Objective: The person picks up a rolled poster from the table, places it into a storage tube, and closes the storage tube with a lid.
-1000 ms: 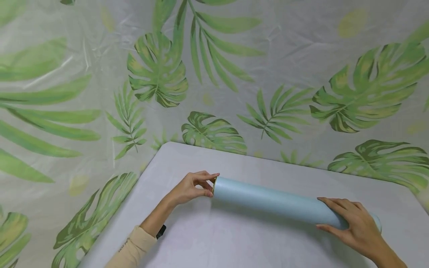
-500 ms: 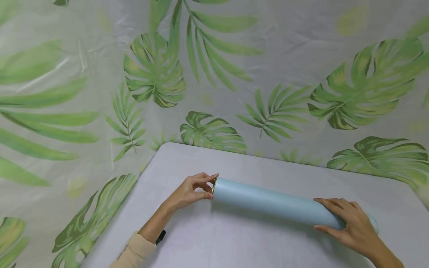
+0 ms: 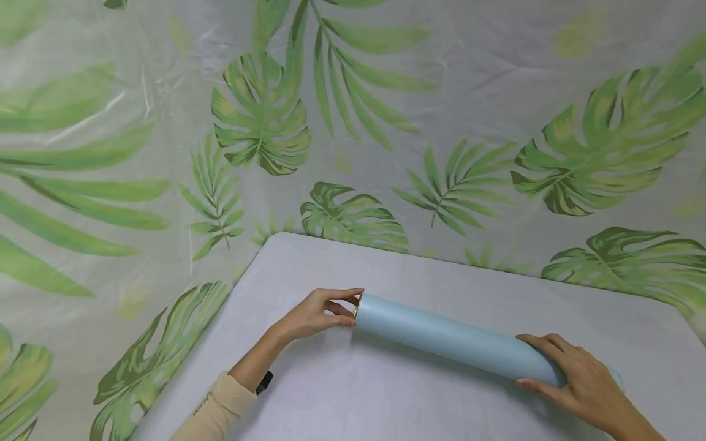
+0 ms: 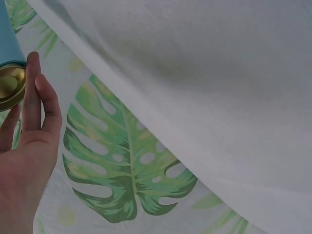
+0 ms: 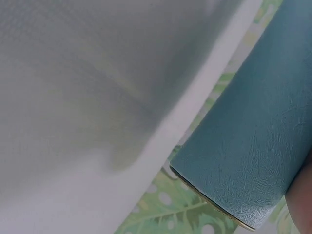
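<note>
your left hand (image 3: 317,315) pinches the near-left end of the pale blue tube (image 3: 441,340), fingers on one side and thumb on the other, the grip spread about as wide as the tube. between them sits the gold end (image 4: 10,87), which faces your palm in the left wrist view. your right hand (image 3: 581,380) grasps the tube close to its other end, thumb along the lower side and fingers over the upper, with a short stub showing past the hand. so both grips are holding the same thing. the tube slants down to the right across the white surface (image 3: 320,263) and appears raised above it, with a soft shadow underneath.

set against half a second ago, your right hand and its end of the tube lie a little lower in the head view, so the tube slopes more steeply. your left hand has the same pinch on the gold end. the leaf-print sheet (image 3: 474,49) behind the surface looks slightly shifted, as if your head camera moved a touch.
</note>
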Action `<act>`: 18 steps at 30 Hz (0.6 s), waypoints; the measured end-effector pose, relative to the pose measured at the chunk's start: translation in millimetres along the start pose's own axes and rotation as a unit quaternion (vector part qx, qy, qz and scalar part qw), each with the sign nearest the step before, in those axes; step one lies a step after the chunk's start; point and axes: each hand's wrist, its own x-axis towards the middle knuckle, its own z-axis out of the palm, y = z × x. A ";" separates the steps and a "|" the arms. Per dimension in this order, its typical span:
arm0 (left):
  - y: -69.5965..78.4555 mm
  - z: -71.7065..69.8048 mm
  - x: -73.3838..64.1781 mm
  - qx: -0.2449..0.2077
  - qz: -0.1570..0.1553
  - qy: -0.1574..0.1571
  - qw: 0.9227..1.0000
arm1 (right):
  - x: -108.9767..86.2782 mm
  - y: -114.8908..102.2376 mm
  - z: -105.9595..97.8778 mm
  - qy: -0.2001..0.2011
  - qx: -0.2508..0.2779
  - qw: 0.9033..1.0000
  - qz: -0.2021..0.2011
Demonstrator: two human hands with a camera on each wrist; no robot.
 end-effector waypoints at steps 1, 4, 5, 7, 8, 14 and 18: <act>-0.5 0.0 0.1 -0.001 0.001 0.000 1.000 | 0.4 0.0 -0.4 0.001 -0.001 1.000 0.001; -2.2 0.0 0.3 -0.001 0.011 0.004 1.000 | 1.1 -1.8 -1.7 0.009 0.001 1.000 -0.001; -3.1 0.0 0.5 -0.001 0.015 0.005 1.000 | 1.0 -2.5 -2.1 0.011 0.002 1.000 -0.003; -4.6 -0.5 0.2 -0.001 0.023 0.005 1.000 | 1.1 -4.5 -2.8 0.012 0.003 1.000 -0.010; -4.7 -1.1 -0.5 -0.001 0.027 0.004 1.000 | 1.3 -5.4 -3.0 0.011 0.005 1.000 -0.015; -0.3 -7.5 -3.1 0.016 0.043 -0.003 0.999 | 2.8 -12.4 -8.2 0.007 0.001 0.999 -0.041; 3.1 -10.9 -1.9 0.036 0.054 0.001 0.998 | 4.3 -15.8 -8.5 0.014 0.007 0.999 -0.048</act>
